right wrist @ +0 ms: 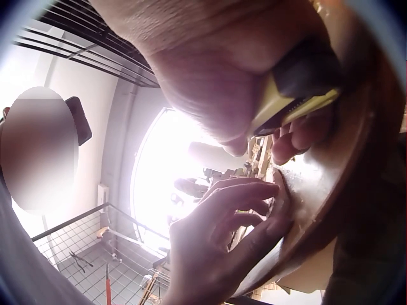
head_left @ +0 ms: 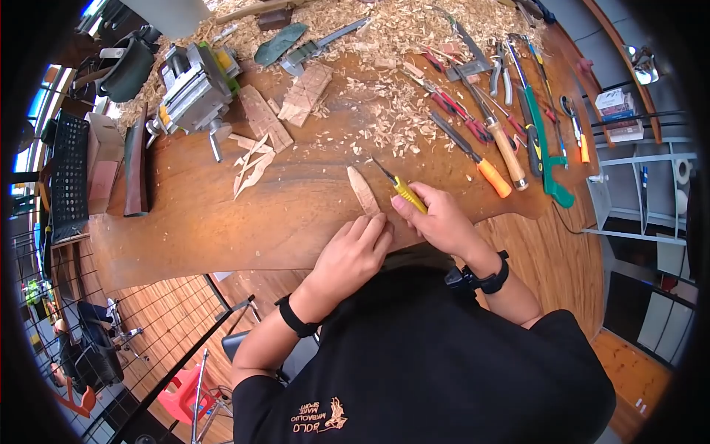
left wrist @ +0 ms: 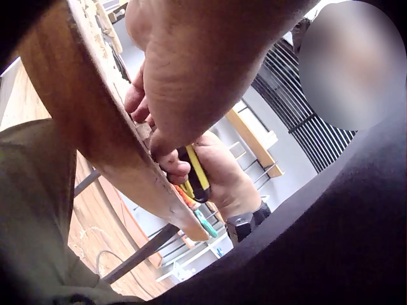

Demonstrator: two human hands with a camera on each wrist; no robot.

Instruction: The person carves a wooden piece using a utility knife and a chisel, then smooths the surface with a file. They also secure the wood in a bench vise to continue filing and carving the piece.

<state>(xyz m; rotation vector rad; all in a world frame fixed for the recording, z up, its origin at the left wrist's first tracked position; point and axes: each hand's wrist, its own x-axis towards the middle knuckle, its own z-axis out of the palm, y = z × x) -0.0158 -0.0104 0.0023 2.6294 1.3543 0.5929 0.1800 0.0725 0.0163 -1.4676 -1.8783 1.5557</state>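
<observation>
The left hand pinches the near end of a slim, pointed wood piece against the table's front edge. Curled round a yellow utility knife is the right hand; the dark blade points away from the body, just right of the wood and apart from it. In the left wrist view the knife's yellow and black handle shows in the right hand. The right wrist view shows the left hand with thumb and fingers on the wood, the knife handle above.
A metal vise, flat wood blanks and offcuts lie at the left. Shavings cover the back of the wooden table. Files, pliers, an orange-handled tool and a green saw lie at the right.
</observation>
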